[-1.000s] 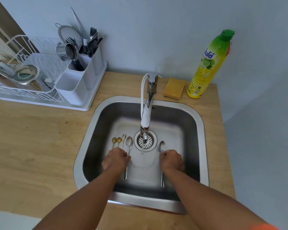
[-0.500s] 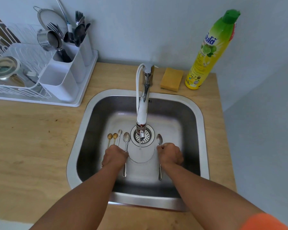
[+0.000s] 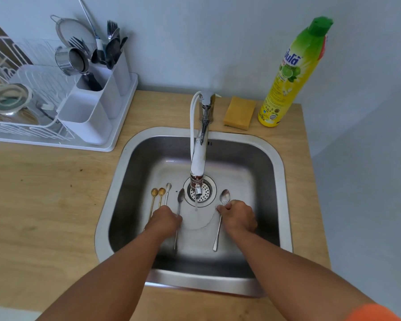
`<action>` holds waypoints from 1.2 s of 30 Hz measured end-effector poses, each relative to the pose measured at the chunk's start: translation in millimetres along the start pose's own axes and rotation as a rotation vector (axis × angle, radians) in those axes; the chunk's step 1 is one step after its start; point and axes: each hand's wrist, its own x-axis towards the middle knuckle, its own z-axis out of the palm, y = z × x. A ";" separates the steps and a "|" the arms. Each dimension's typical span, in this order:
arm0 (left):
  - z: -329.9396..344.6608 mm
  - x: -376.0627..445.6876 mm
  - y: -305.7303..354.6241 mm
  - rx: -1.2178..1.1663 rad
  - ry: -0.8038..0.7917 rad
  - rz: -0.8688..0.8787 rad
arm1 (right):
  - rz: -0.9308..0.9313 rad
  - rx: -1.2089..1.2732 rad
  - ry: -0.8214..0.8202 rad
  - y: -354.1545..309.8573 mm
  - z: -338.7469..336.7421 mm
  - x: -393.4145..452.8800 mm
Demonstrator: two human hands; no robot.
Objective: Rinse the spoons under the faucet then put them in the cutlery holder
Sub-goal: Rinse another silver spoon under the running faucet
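Both hands are down in the steel sink (image 3: 278, 172). My left hand (image 3: 165, 220) grips the handle of a silver spoon (image 3: 180, 197), whose bowl is turned on edge left of the drain. My right hand (image 3: 239, 218) pinches the neck of a second silver spoon (image 3: 225, 196), right of the drain. Two small gold spoons (image 3: 154, 193) and a thin silver spoon (image 3: 168, 187) lie on the sink floor beside my left hand. The faucet (image 3: 198, 158) runs a thin stream between the hands. The white cutlery holder (image 3: 97, 98) stands at back left with forks and spoons in it.
A white dish rack (image 3: 21, 107) with a metal bowl adjoins the holder on the wooden counter (image 3: 44, 205). A steel cup and a strainer lean by the holder. A yellow sponge (image 3: 239, 112) and a green-yellow dish soap bottle (image 3: 292, 72) stand behind the sink at right.
The spoon in my left hand has rolled from bowl-up onto its edge. Both hands stay over their spoons. The camera has shifted a little.
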 end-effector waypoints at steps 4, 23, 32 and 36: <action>-0.6 -9.4 2.0 -0.298 -0.137 -0.019 | -0.069 0.048 0.043 -2.7 -3.4 -15.8; -0.9 -52.8 16.5 -0.538 -0.135 0.163 | -0.188 0.498 -0.447 -30.0 -18.2 -34.9; 4.9 -49.0 44.5 -0.533 0.220 0.364 | -0.280 0.416 -0.434 -22.8 -25.6 -39.4; 7.5 -46.6 44.2 -0.575 0.190 0.271 | -0.264 0.434 -0.429 -21.9 -29.6 -40.3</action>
